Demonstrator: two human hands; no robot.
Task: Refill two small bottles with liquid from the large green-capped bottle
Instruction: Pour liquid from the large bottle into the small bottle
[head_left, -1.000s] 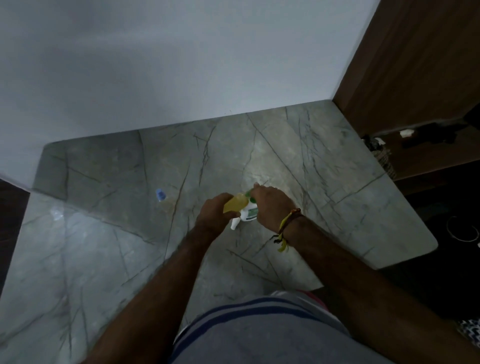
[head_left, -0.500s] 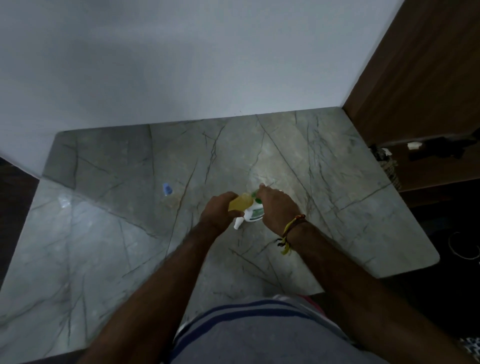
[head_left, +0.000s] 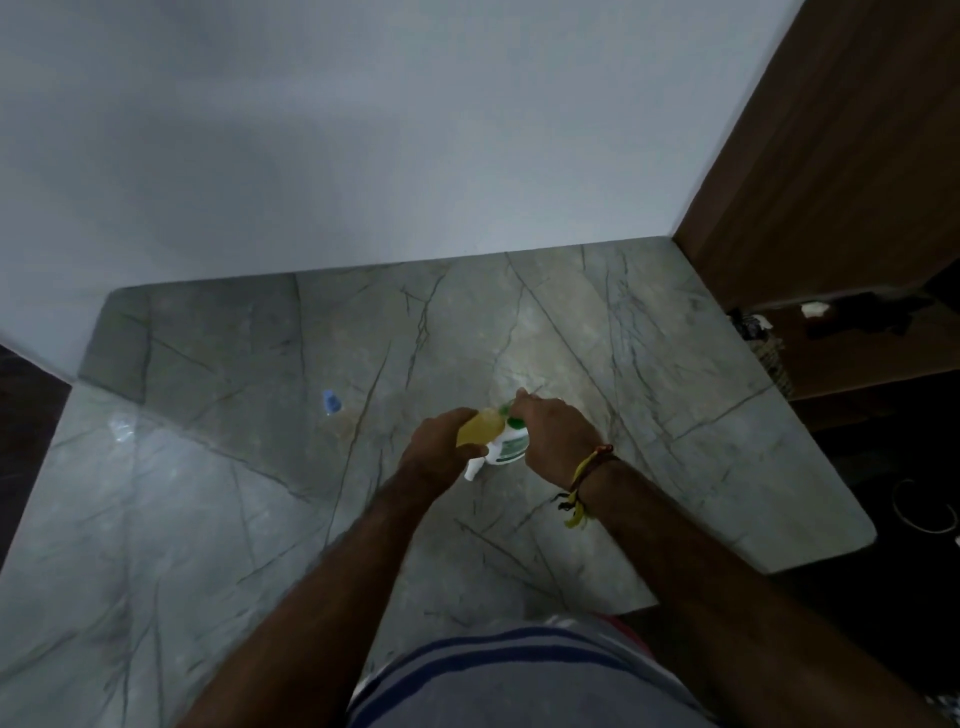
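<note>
Centre frame over the marble table (head_left: 208, 519): left hand (head_left: 441, 447) is gripping a tilted yellow bottle (head_left: 480, 434), right hand (head_left: 558, 439) is clasping the white bottle (head_left: 509, 448), forearms converging.

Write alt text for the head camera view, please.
Two bare hands, left hand and right hand, hold a yellow-filled bottle with white-green label together above a grey veined marble table; a small blue-capped bottle stands apart, left.

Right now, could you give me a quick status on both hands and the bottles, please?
Left hand shut on yellow bottle. Right hand shut on white bottle, fingers at its green cap. Small blue object lies apart, left; nothing obstructing.
</note>
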